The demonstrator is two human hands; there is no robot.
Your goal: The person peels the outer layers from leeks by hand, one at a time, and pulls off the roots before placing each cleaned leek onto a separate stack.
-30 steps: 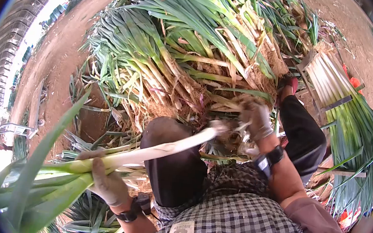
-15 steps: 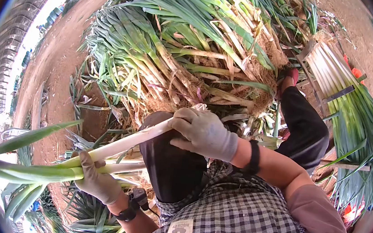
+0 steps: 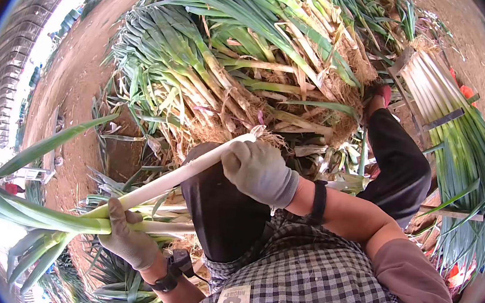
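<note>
My gloved left hand (image 3: 130,237) is closed round the green part of a thick green onion (image 3: 171,184), whose leaves spread to the left. A second white stalk (image 3: 166,228) runs out to the right beneath that hand. My gloved right hand (image 3: 259,174) is curled against the white stem just below its root end, over my dark-clad knee (image 3: 220,220). The undersides of its fingers are hidden. A small pale scrap (image 3: 273,211) hangs below this hand.
A big heap of untrimmed green onions (image 3: 204,64) with dirty roots lies ahead. To the right, a metal rack (image 3: 444,119) holds a bundle of cleaned onions (image 3: 462,145). More green onions (image 3: 122,281) lie at lower left, and dirt ground (image 3: 78,87) stretches beyond.
My right hand has shifted slightly down, exposing more of the stem's root end above it. The stalk is tilted a little more steeply. My left hand keeps its hold.
</note>
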